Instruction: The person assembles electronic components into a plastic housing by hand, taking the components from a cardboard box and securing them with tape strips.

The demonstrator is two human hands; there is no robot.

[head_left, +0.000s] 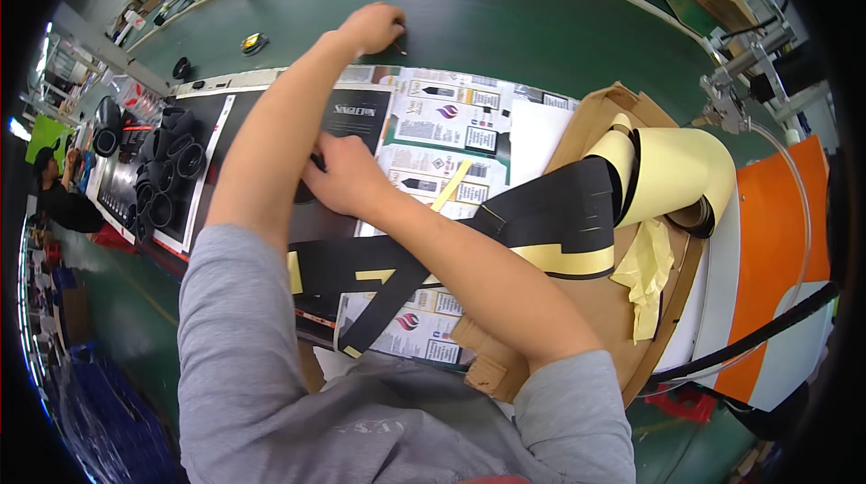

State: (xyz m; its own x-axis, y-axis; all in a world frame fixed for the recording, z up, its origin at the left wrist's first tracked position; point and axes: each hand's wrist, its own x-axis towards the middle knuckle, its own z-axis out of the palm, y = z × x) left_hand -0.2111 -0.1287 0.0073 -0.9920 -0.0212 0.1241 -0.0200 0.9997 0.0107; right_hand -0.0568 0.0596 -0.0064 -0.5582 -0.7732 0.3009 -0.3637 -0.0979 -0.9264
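Note:
My left hand (372,29) reaches far over the green bench surface, its fingers closed. A thin dark thing (400,47) shows at its fingertips, too small to name. Lower down, my right hand (345,179) is closed at the edge of a black printed board (361,128). A small black piece (317,161) shows at its fingers, partly hidden by my left forearm. Beneath my right forearm lie black strips (541,213) with yellow backing, crossing one another. A narrow yellow strip (453,186) lies on the printed sheets (451,128).
A large roll with yellow backing (686,173) rests in a cardboard tray (690,290) beside crumpled yellow paper (648,272). Several black cups (162,173) stand at left. A yellow-black tape measure (253,43) lies on the green bench (505,15). A co-worker (68,200) is far left.

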